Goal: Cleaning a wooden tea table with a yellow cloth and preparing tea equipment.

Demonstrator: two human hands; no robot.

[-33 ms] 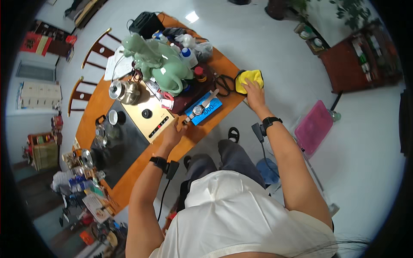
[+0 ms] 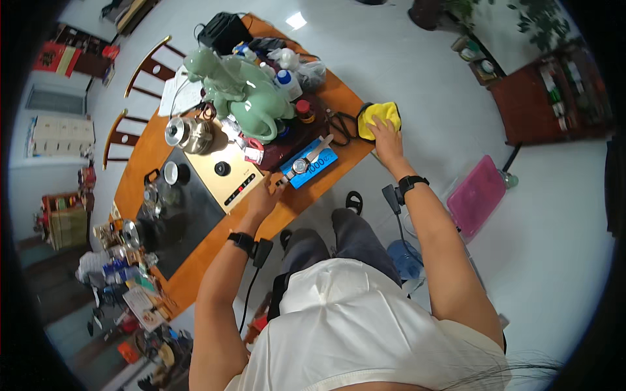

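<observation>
My right hand (image 2: 387, 142) grips a yellow cloth (image 2: 381, 112) with dark edging at the table's right corner, its fingers curled over it. My left hand (image 2: 264, 195) is at the near edge, fingers loosely apart, close to a wristwatch (image 2: 300, 166) with a pale strap. The watch lies across a bright blue printed card (image 2: 315, 171). Behind it, a green glazed animal figurine (image 2: 251, 107) stands on a dark red base, with a red-capped container (image 2: 304, 112) and black scissors (image 2: 340, 127) to its right.
The wooden table (image 2: 195, 274) also carries a steel kettle (image 2: 195, 137), a cream cooker (image 2: 235, 195), a dark tea tray (image 2: 176, 228), a black bag (image 2: 222, 32) and clutter. Chairs (image 2: 124, 133) stand left; a pink lidded bin (image 2: 475, 195) and wooden cabinet (image 2: 528, 104) are right.
The view has shifted very slightly. Both hands stay at the same things, with no clear movement of the cloth or watch.
</observation>
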